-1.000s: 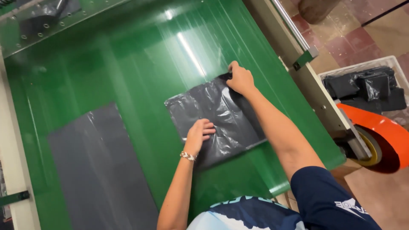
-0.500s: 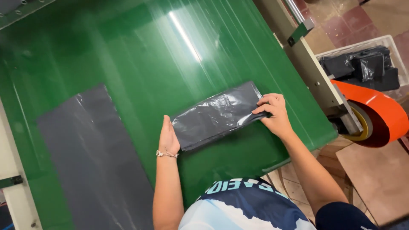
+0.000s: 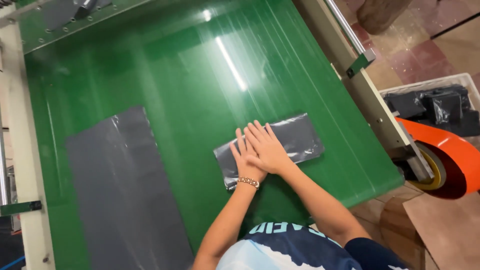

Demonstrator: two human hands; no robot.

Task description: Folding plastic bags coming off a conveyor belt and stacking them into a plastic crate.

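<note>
A folded dark grey plastic bag (image 3: 300, 137) lies as a narrow strip on the green conveyor belt (image 3: 165, 75). Both hands press flat on its left half. My left hand (image 3: 245, 161), with a beaded bracelet at the wrist, lies underneath. My right hand (image 3: 267, 148) overlaps it from the right, fingers spread and pointing up the belt. The part of the bag under the hands is hidden. A second, unfolded dark grey bag (image 3: 122, 195) lies flat on the belt to the left, apart from the hands.
The belt's metal side rail (image 3: 367, 95) runs along the right edge. Beyond it sit an orange roller wheel (image 3: 450, 160) and a white crate (image 3: 430, 107) with several folded dark bags. A cream frame rail (image 3: 22, 150) borders the left.
The bag has been folded from a wide sheet into a narrower strip. My hands moved from its two ends to the middle-left and now lie stacked flat on it.
</note>
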